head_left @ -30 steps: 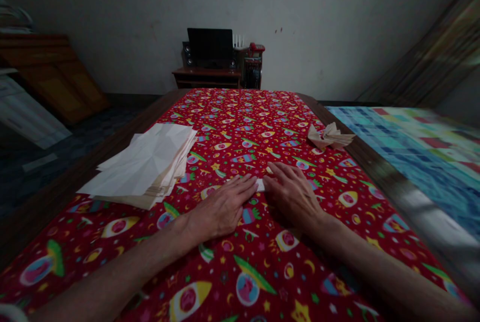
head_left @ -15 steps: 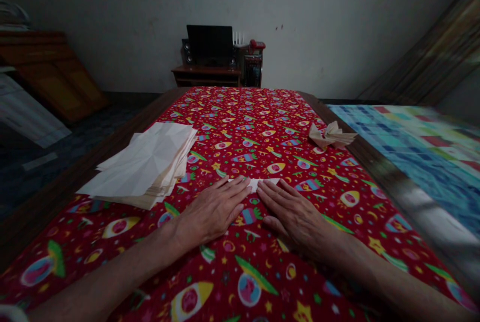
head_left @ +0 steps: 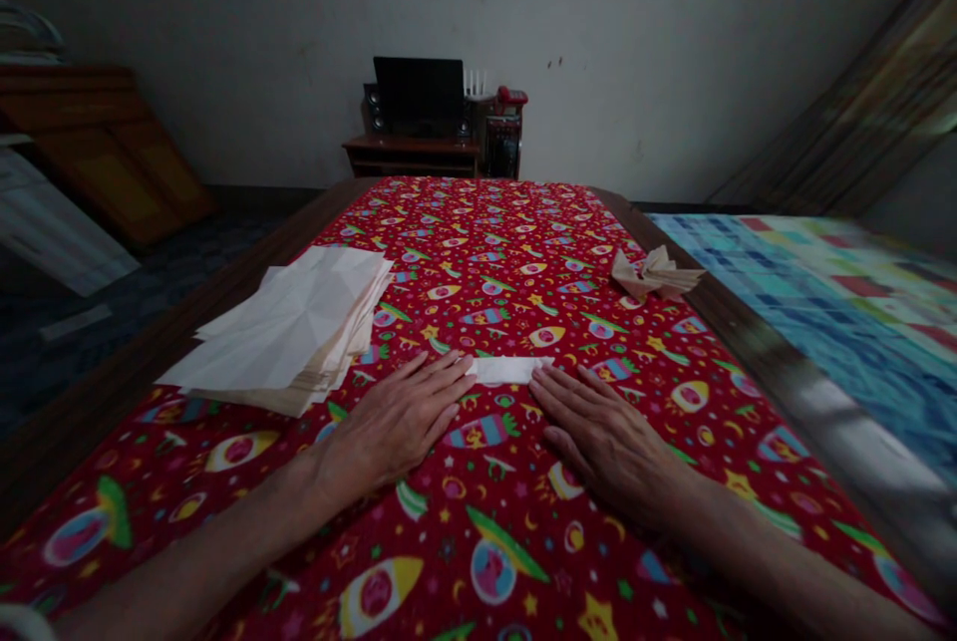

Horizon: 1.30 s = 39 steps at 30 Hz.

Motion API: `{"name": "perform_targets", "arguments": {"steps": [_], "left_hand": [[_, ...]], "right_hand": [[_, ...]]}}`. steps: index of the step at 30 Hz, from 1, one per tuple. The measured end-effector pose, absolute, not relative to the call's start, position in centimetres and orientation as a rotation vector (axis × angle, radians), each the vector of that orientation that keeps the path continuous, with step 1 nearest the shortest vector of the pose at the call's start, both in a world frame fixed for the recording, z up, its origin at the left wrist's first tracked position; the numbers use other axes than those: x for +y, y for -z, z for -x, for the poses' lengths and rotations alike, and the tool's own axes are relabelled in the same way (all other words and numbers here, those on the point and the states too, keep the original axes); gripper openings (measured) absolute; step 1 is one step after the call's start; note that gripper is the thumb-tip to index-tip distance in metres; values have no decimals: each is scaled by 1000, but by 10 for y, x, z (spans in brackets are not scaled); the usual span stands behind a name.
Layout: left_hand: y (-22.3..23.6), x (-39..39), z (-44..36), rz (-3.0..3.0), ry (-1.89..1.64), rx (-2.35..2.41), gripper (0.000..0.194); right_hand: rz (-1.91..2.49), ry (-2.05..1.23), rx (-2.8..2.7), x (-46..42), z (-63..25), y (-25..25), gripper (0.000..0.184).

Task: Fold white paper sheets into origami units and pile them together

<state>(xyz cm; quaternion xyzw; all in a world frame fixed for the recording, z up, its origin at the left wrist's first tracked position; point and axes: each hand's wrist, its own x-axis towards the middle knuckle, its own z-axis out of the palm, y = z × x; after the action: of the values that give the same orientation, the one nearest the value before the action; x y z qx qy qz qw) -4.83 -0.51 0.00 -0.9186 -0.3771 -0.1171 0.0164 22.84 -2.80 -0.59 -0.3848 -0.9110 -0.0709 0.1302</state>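
A narrow white strip of folded paper (head_left: 504,371) lies flat on the red patterned cloth (head_left: 489,317). My left hand (head_left: 408,407) rests palm down with its fingers stretched out, the fingertips on the strip's left end. Flat on the other side, my right hand (head_left: 598,427) touches the right end with its fingertips, fingers extended. Between the two hands the middle of the strip shows. Its ends are partly covered by my fingers.
A stack of creased paper sheets (head_left: 291,322) lies on the cloth at the left. A folded paper piece (head_left: 654,274) sits near the table's right edge. Beyond the far end stand a monitor (head_left: 420,95) and a red telephone (head_left: 512,96). A patterned bed (head_left: 822,302) is at the right.
My hands have slid apart along the paper strip, the left one to the left and the right one slightly to the right. More of the strip shows between them.
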Motion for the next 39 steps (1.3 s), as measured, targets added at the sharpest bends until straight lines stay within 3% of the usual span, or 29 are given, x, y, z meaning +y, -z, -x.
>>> {"name": "perform_targets", "arguments": {"steps": [8, 15, 21, 27, 31, 39], "left_hand": [[4, 28, 37, 2907, 921, -1224, 23], [-8, 43, 23, 2900, 691, -1545, 21], [-10, 48, 34, 2960, 689, -1659, 18], [-14, 42, 37, 2906, 1126, -1851, 13], [-17, 31, 27, 2872, 1294, -1831, 12], [-11, 27, 19, 2972, 1214, -1590, 9]], "right_hand": [[1109, 126, -2506, -3, -211, 0, 22], [1153, 46, -2379, 22, -203, 0, 11], [1024, -121, -2291, 21, -215, 5, 20], [1007, -245, -2185, 20, -224, 2, 17], [937, -154, -2226, 18, -221, 0, 18], [832, -48, -2337, 14, -215, -7, 20]]}}
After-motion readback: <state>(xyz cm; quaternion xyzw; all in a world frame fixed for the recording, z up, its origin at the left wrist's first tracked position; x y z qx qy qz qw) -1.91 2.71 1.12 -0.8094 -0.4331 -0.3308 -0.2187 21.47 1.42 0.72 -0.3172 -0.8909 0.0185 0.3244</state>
